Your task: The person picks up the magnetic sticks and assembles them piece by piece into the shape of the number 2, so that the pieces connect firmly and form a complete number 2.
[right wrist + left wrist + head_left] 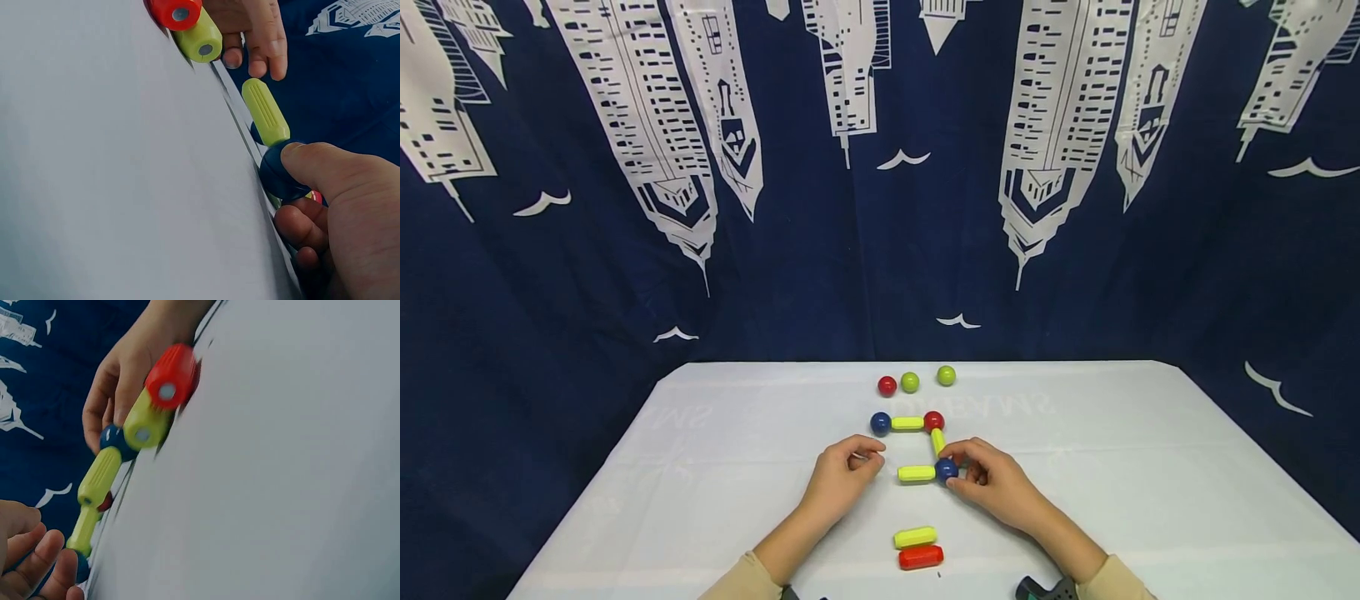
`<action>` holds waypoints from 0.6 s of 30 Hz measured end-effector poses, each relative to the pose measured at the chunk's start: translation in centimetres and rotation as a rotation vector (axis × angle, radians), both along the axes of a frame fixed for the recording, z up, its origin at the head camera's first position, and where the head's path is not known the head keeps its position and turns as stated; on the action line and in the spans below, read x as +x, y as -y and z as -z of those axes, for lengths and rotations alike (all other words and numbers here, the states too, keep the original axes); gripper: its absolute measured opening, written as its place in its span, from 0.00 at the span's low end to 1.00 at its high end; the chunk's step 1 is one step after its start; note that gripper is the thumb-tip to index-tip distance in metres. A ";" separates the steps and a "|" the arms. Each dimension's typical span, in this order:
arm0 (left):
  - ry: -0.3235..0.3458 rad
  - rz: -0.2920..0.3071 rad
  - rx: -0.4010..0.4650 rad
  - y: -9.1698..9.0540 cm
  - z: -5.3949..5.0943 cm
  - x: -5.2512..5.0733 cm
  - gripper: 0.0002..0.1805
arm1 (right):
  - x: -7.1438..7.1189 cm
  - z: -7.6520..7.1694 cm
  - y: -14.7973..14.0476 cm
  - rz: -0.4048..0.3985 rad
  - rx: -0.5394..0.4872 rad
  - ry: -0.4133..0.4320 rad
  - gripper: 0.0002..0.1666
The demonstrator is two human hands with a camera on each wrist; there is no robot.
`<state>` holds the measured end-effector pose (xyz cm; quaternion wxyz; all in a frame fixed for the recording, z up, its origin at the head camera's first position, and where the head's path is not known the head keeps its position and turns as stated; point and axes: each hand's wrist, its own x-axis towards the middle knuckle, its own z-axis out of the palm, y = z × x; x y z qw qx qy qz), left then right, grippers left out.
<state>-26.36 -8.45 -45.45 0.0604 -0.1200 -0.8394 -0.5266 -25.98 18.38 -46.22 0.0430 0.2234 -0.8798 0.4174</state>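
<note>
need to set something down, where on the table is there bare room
Bare table: left of the left hand, and right of the right hand. Crowded middle: linked rods and balls, three loose balls beyond, yellow rod and red rod nearer.

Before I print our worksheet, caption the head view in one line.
The right hand pinches a blue ball at the end of a yellow rod; the left hand holds nothing.

The table [625,533] is white, and the cloth [820,250] is dark blue with white buildings [1063,100] and white birds [542,202]. There are two blue balls [881,424], two red balls [887,386] and two green balls [947,376]. Four sticks are yellow [915,537], one red stick [921,557] is bright, and the sleeves [745,579] are tan.
</note>
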 end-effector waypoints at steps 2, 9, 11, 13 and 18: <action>0.023 -0.026 0.028 0.2 -0.4 -0.7 0.09 | 0.0 0.0 0.0 -0.002 -0.003 0.000 0.19; 0.084 -0.132 0.146 0.7 -1.4 -4.6 0.12 | -0.1 0.1 0.2 -0.015 -0.003 0.017 0.19; 0.074 -0.144 0.161 0.6 -1.5 -5.9 0.13 | -0.1 0.0 0.1 -0.011 0.000 0.015 0.19; 0.067 -0.148 0.165 0.4 -1.5 -7.1 0.14 | -0.1 0.0 0.1 -0.007 0.003 0.011 0.19; 0.071 -0.129 0.145 0.0 -1.3 -9.5 0.17 | -0.1 0.1 0.0 -0.012 0.000 0.009 0.19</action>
